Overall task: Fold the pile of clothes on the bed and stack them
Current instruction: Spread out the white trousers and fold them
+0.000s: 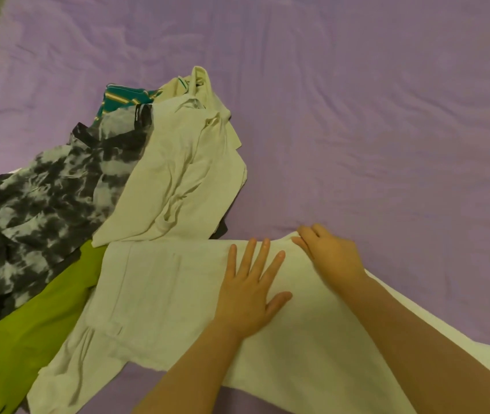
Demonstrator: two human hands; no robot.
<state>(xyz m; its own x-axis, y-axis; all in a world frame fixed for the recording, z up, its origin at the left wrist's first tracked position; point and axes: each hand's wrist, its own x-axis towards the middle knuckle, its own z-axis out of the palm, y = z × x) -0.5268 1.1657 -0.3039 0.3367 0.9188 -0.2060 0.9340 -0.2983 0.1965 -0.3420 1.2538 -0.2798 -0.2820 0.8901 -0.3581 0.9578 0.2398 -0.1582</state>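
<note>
Left hand [248, 297] flat on white garment [160, 288]; right hand [331, 252] pinches its edge

**Colours on the bed**

The bedsheet [357, 100] is plain lilac purple. Under both hands lies a white garment [163, 294], unpatterned. Just beyond the left hand [248, 297], a cream polo shirt [178, 174]. Further to that hand's left: a black-and-white tie-dye shirt [34, 198], a solid lime-green garment [28, 339], and a teal garment [124, 98] with pale yellow stripes.
</note>
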